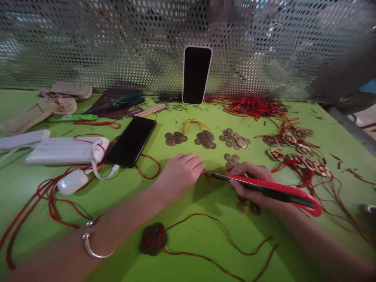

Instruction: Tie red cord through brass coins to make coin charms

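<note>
Tool [273, 187] gripped above green tabletop [205, 239]

Ridged and red, it is clasped in the right hand [257, 172], slim tip near the curled left hand [183, 172], whose hold cannot be told; nearer, round coins [152, 246] are threaded with red cord [199, 214]

Left hand [182, 172] and right hand [253, 170], curled over the desk [190, 237]
The left palm faces down; the right closes, nearer the desk's right edge
</note>
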{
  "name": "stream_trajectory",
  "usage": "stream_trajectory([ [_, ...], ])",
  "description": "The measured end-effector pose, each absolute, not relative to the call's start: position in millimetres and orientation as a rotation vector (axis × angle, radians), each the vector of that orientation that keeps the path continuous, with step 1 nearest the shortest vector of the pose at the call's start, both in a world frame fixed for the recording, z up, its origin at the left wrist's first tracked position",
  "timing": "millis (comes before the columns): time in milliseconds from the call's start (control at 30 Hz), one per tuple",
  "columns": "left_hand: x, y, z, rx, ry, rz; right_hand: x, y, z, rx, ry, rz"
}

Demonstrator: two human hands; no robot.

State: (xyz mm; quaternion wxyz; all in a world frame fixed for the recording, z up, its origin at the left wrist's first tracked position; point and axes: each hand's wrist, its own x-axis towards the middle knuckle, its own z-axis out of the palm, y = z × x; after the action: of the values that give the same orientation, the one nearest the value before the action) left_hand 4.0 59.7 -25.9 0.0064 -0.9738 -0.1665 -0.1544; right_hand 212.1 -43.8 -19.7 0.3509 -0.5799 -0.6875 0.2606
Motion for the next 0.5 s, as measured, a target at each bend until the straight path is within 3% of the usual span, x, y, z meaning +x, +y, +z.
stream_trajectory([
  [500, 3.5, 60.0, -27.1, -3.06, -0.528, -0.498, 208.0, -44.0, -20.9, -1.489, -1.795, 0.625],
])
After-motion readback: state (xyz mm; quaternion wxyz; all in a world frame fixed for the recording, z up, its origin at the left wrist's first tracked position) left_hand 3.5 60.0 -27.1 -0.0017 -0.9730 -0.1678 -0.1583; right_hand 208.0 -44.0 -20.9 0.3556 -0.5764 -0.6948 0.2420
